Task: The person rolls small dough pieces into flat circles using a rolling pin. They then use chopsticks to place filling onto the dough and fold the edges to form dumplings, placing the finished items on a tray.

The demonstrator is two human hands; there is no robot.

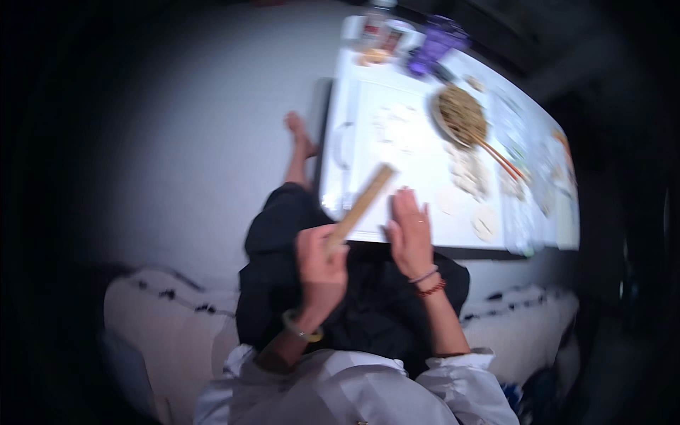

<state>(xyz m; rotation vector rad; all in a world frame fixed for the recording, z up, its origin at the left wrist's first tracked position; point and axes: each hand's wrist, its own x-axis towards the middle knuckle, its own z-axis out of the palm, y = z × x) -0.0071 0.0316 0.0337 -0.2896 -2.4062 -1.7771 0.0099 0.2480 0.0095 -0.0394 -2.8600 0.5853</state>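
My left hand grips one end of a wooden rolling pin, which slants up over the near edge of a white board. To its right my right hand is held palm down above the board's near part, fingers stretched forward; contact with the board cannot be told. Right of that hand lie thin round dough wrappers, one near the edge and a fainter one. Beyond them are floury dough pieces. Small pale dough pieces lie farther up the board.
A bowl of brown filling stands past the dough, with wooden chopsticks leaning out to the right. At the table's far end are a bottle, a cup and a purple package. Clear plastic bags lie along the right side.
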